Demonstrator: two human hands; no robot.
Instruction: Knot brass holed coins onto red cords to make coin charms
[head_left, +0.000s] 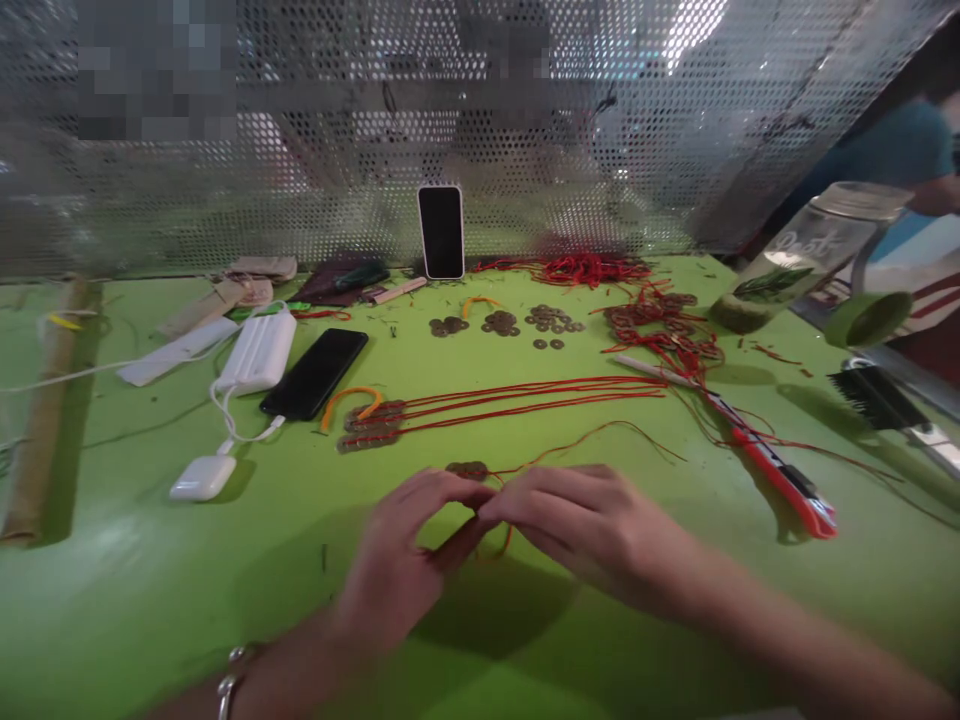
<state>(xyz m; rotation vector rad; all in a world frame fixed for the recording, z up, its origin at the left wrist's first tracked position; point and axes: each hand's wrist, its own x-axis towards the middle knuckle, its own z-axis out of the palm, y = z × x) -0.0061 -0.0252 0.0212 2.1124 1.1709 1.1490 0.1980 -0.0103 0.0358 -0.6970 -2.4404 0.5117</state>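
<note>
My left hand [416, 545] and my right hand [574, 525] meet at their fingertips low in the middle of the view. Both pinch at a cord; my fingers cover most of it. An orange-red cord [600, 430] runs from there to the right, and a loop of it hangs under my fingers. Just beyond my left fingertips lie a few dark coins [466, 468]. Farther off, strung coins [375, 425] with long red cords [517, 397] stretch to the right. Small piles of holed coins [500, 322] sit behind them.
Left: a black phone [315, 373], white power bank [259, 348], white case [202, 478] and a tube [46, 410]. Back: an upright phone [442, 232] and red cords [592, 268]. Right: a red cutter [787, 487], brush [885, 400], glass jar [810, 255] and a person's arm.
</note>
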